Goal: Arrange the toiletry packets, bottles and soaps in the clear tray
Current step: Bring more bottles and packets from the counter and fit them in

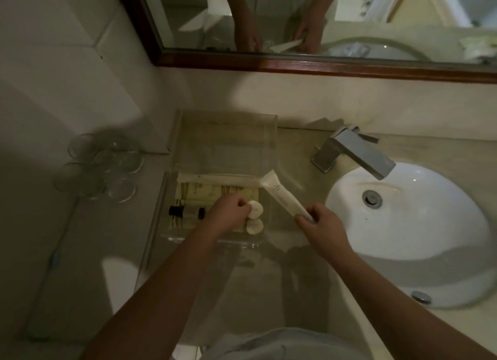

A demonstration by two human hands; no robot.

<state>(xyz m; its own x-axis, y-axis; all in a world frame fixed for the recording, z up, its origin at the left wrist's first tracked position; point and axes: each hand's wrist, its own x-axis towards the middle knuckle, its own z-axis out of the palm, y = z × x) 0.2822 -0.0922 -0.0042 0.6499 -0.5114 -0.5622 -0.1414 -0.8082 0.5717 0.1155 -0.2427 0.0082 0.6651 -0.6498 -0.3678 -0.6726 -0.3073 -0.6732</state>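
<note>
The clear tray (172, 234) sits on the counter left of the sink. Inside lie a long white packet (215, 177) along the far side, cream packets (204, 191) and a small bottle with a black cap (185, 211). My left hand (227, 210) is inside the tray, its fingers closed on a round white soap (256, 209). A second round soap (255, 226) lies just below it. My right hand (320, 224) grips the near end of a long white packet (282, 194), which slants over the tray's right edge.
Several upturned glasses (99, 166) stand to the left of the tray. A metal faucet (355, 151) and white sink (411, 225) are to the right. A wood-framed mirror (295, 61) hangs above the counter.
</note>
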